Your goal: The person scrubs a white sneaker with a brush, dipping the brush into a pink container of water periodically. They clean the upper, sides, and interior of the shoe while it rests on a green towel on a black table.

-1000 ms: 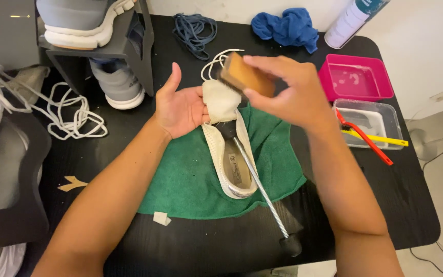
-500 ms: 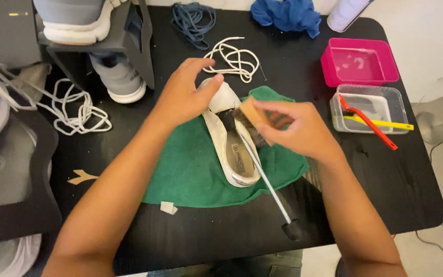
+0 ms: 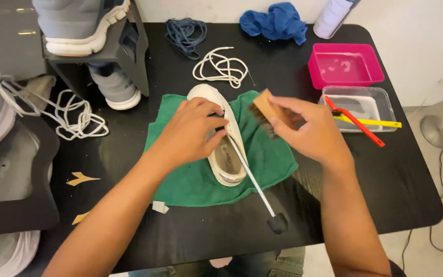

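Note:
A white shoe (image 3: 226, 159) lies on a green cloth (image 3: 273, 159) in the middle of the black table (image 3: 385, 190), opening up, toe pointing away. My left hand (image 3: 190, 131) grips the shoe over its upper middle. My right hand (image 3: 308, 128) holds a wooden brush (image 3: 266, 110) with dark bristles, just right of the shoe and apart from it. A thin white rod with a black end (image 3: 278, 223) sticks out of the shoe toward me.
A coiled white lace (image 3: 220, 66) and a dark blue lace (image 3: 183, 33) lie behind the cloth. At the right stand a pink tray (image 3: 344, 64) and a clear tray (image 3: 360, 105) with red and yellow brushes. Grey shoes on a black stand (image 3: 124, 56) and more laces (image 3: 78, 115) fill the left.
The shoe has come down from my raised hands to lie on the cloth. My left hand now grips it from above, and the brush has moved off to its right.

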